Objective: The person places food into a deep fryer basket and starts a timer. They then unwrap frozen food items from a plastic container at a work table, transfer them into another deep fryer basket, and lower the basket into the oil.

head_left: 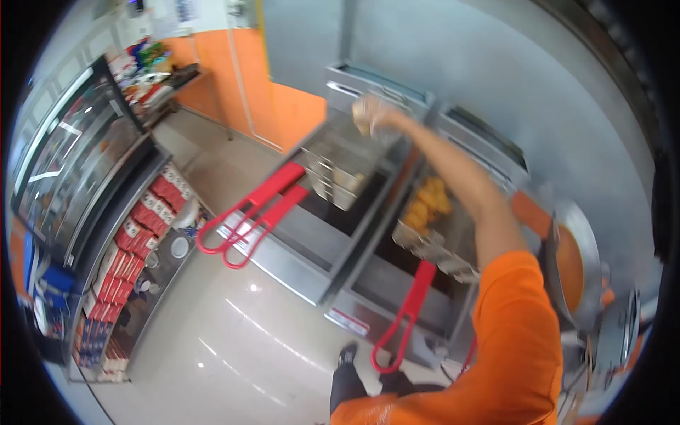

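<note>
My right hand (382, 119), in what looks like a clear plastic glove, reaches over the back of the left fryer (319, 283). It is closed on a pale, coated piece of food (362, 112), blurred by motion. Below the hand, a wire basket (336, 166) with red handles (258, 205) sits in that fryer and holds a few light pieces. Nearer my arm, a second basket (432, 248) with one red handle (409, 315) contains golden fried pieces (428, 202). My left hand is out of view.
At the far left stands a glass display case (78, 163) above shelves of red and white boxes (134, 241). A large metal pan (574, 262) is to the right of the fryers. Packets lie on a back table (166, 88). Tiled floor (234, 340) lies in front.
</note>
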Motion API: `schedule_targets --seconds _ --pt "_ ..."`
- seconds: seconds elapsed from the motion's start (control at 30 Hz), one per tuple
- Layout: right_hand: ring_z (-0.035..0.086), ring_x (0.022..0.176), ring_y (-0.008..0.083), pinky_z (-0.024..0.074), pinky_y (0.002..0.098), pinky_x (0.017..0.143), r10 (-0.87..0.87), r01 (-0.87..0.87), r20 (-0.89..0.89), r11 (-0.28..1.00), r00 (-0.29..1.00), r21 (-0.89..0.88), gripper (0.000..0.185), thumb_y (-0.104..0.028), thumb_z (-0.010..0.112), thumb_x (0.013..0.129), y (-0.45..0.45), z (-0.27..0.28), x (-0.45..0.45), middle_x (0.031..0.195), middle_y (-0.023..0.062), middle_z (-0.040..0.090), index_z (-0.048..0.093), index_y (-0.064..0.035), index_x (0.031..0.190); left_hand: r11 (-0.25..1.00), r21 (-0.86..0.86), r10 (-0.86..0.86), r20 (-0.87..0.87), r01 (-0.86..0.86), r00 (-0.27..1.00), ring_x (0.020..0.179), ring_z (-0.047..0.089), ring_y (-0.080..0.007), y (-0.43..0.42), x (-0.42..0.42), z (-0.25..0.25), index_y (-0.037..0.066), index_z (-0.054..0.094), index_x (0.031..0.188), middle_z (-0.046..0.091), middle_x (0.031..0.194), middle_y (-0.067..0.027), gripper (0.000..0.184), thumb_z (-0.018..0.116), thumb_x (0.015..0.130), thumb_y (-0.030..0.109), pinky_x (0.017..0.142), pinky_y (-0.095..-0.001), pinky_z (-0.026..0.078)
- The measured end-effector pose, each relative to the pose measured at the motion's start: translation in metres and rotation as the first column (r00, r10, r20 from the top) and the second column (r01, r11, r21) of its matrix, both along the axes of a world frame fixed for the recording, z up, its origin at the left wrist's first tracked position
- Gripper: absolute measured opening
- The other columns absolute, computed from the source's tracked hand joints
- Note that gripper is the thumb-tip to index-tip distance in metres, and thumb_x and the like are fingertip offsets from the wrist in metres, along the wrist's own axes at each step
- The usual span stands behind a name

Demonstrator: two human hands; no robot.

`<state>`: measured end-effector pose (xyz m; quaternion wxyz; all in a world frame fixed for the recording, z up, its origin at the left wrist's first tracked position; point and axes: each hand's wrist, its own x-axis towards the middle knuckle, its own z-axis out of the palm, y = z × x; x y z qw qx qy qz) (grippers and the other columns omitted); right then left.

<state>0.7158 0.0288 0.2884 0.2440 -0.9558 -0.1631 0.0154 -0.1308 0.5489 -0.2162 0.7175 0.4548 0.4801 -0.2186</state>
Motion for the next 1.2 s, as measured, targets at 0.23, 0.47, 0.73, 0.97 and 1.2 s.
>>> schedule_targets --seconds 0.23,0.47,0.73,0.97,1.2 --pt "0.059 0.108 0.0258 0.0482 0.0402 0.094 -0.419 0.442 0.194 0.892 0.887 -0.092 0.053 -0.043 0.071 0.082 -0.149 0.069 -0.246 0.113 0.0148 0.061 0.058 -0.0082 0.119 0.916 0.135 -0.360 -0.145 0.379 0.922 0.086 0.066 -0.0234 0.020 0.061 0.017 0.001 0.055 0.122 0.066 0.103 -0.0156 0.062 0.044 0.098 0.057 0.064 -0.0341 0.054" --pt "0.067 0.075 0.0386 0.0529 0.0444 0.067 -0.517 0.444 -0.082 0.797 0.852 -0.411 0.030 -0.032 0.068 0.076 -0.230 -0.142 -0.335 0.078 0.0248 0.065 0.071 -0.0020 0.079 0.890 0.241 -0.369 -0.112 0.386 0.923 0.083 0.066 -0.0257 0.029 0.119 0.051 -0.001 0.054 0.121 0.066 0.103 -0.0178 0.061 0.041 0.100 0.055 0.064 -0.0359 0.053" --pt "0.069 0.080 0.0376 0.0555 0.0444 0.072 -0.517 0.402 -0.029 0.700 0.856 -0.590 0.022 -0.021 0.069 0.070 -0.220 -0.174 -0.328 0.082 0.0255 0.068 0.071 -0.0002 0.072 0.896 0.335 -0.285 -0.074 0.293 0.956 0.082 0.069 -0.0325 0.024 0.114 0.089 -0.009 0.055 0.115 0.067 0.092 -0.0260 0.072 0.040 0.098 0.060 0.068 -0.0413 0.058" --pt "0.068 0.086 0.0392 0.0538 0.0450 0.080 -0.499 0.310 -0.094 0.664 0.861 -0.680 0.032 -0.028 0.063 0.081 -0.204 -0.075 -0.328 0.087 0.0236 0.068 0.070 0.0017 0.093 0.797 0.266 -0.501 -0.211 0.543 0.839 0.080 0.066 -0.0281 0.014 0.045 0.071 -0.004 0.052 0.124 0.066 0.104 -0.0209 0.068 0.039 0.099 0.057 0.064 -0.0377 0.053" --pt "0.063 0.105 0.0258 0.0485 0.0408 0.093 -0.068 0.102 0.273 0.988 0.960 -0.114 0.036 -0.031 0.069 0.087 -0.040 0.090 -0.198 0.110 0.0127 0.066 0.065 -0.0046 0.111 0.964 0.089 -0.239 -0.139 0.252 0.961 0.074 0.064 -0.0236 0.002 0.033 0.064 0.000 0.055 0.118 0.065 0.095 -0.0153 0.063 0.045 0.097 0.058 0.061 -0.0345 0.053"
